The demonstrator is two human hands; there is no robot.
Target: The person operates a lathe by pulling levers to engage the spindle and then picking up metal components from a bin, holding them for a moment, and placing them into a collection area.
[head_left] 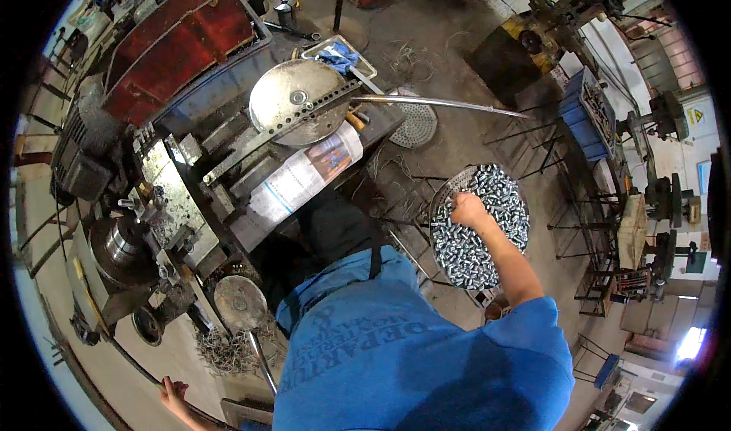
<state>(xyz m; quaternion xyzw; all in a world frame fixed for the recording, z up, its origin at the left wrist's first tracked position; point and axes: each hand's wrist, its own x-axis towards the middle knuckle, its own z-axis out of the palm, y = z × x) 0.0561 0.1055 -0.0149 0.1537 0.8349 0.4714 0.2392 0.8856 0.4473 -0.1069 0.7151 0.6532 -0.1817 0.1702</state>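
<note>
My right hand (469, 209) reaches over a round basin (445, 190) heaped with small shiny metal cylinders (480, 252). Its fingers are curled closed at the pile's upper left, and what they hold is hidden. Far to the lower left, my left hand (174, 393) is at a long dark bar (126, 355) running along the front of a lathe. The fingers look bent around that bar, though part of them is out of sight. Near the left arm, the lathe's chuck (122, 241) holds a shiny round metal piece.
Left of my body, a round metal plate (293, 96), a perforated bar (259, 143) and a newspaper (304, 173) lie on the machine. Red bins (183, 58) stand behind. A metal rod (449, 103) sticks out rightward. Metal shavings (228, 352) litter the floor. A blue crate (586, 115) stands right.
</note>
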